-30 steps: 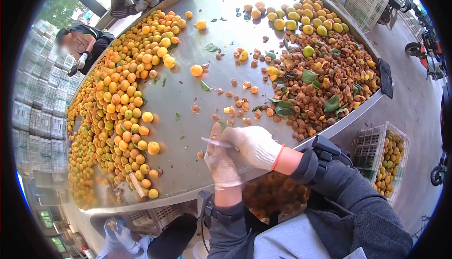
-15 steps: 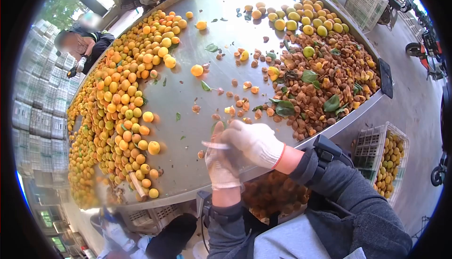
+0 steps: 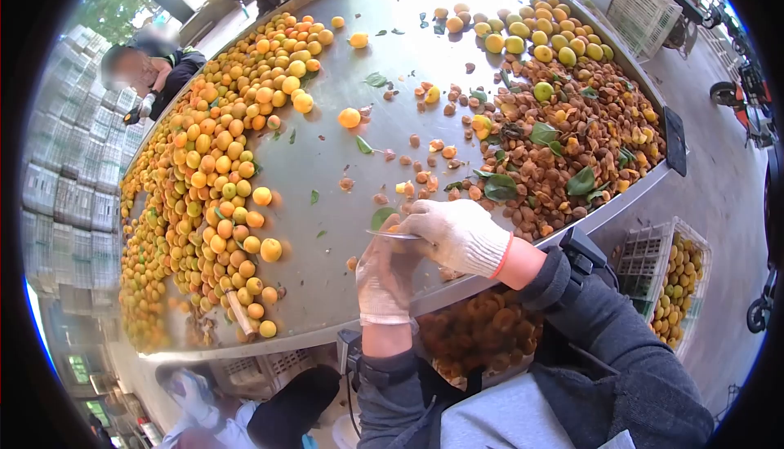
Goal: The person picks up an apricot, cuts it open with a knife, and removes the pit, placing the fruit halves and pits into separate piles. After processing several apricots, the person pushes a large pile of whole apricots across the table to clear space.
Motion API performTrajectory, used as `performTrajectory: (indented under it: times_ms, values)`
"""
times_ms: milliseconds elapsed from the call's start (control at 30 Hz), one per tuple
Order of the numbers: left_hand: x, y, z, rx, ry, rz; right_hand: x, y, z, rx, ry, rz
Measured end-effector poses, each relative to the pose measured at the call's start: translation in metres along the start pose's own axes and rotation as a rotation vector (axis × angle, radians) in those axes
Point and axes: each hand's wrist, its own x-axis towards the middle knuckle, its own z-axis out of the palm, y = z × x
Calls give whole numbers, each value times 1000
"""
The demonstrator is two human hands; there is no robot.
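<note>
Blade [image 3: 394, 235] is jutting leftward from the right hand [image 3: 459, 237], which is pinching it, its long axis running nearly crosswise at the top of the left hand [image 3: 384, 279], orange fruit [image 3: 392, 222] showing just beside, left grip too blurred to tell.

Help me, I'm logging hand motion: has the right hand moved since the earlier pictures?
Yes: the right hand has shifted slightly forward, closer to the large leaf on the brown pile.
</note>
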Motion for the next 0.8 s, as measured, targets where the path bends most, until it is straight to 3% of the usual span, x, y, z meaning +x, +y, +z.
performTrajectory:
  times_ms: [133, 200, 233, 300, 333, 400, 467, 500, 533, 567, 633, 700, 767, 800]
  values:
    - [-29, 10, -4, 50, -66, 97, 5, 4, -3, 244, 247, 58]
    - [-49, 17, -4, 308, -550, -30, 10, 6, -10, 396, 270, 182]
    - [-55, 21, -4, 311, -545, -25, 9, 6, -15, 460, 273, 254]
    - [-73, 43, 18, 318, -96, 36, 9, 2, -25, 488, 233, 272]
    - [-50, 56, -14, -163, -109, -6, 9, 0, -28, 601, 235, 374]
    - [-9, 80, -63, 812, 273, 611, 12, -14, -51, 861, 199, 642]
    - [17, 113, -94, 1577, 762, 566, 9, 2, -61, 1187, 254, 620]
    - [35, 118, -123, 1840, 902, 523, 5, 15, -61, 1420, 289, 556]
    - [43, 123, -127, 1811, 946, 337, 7, 23, -54, 1719, 373, 490]
    - [51, 126, -129, 1775, 982, 151, 7, 26, -44, 1715, 386, 491]
    - [61, 126, -142, 1829, 932, 215, 4, 20, -20, 1669, 343, 840]
    - [66, 124, -141, 1880, 894, 280, -6, 0, 2, 1294, 12, 1015]
    - [57, 113, -117, 941, 484, 124, -5, -20, 3, 1165, -148, 805]
    - [48, 106, -108, 942, 482, 123, 2, -32, -3, 1025, -141, 792]
